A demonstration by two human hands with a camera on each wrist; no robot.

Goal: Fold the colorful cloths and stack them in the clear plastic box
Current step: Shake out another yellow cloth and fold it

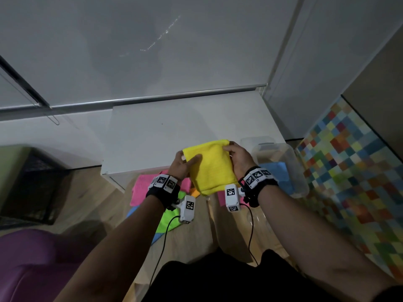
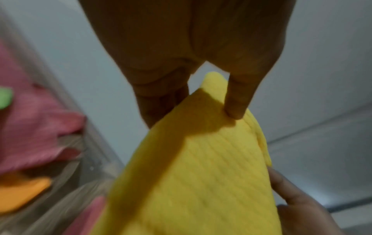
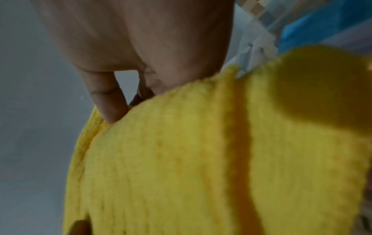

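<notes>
A folded yellow cloth hangs in the air in front of the low white table, held at both upper corners. My left hand pinches its left corner, thumb on the near face; the left wrist view shows that thumb and those fingers on the yellow cloth. My right hand grips the right corner, and its fingers close over the cloth's top edge in the right wrist view. The clear plastic box stands to the right with a blue cloth inside.
Pink, green, orange and blue cloths lie on the wooden floor under my arms. A dark crate stands at the left, a purple seat at the lower left. A multicoloured checked mat covers the right.
</notes>
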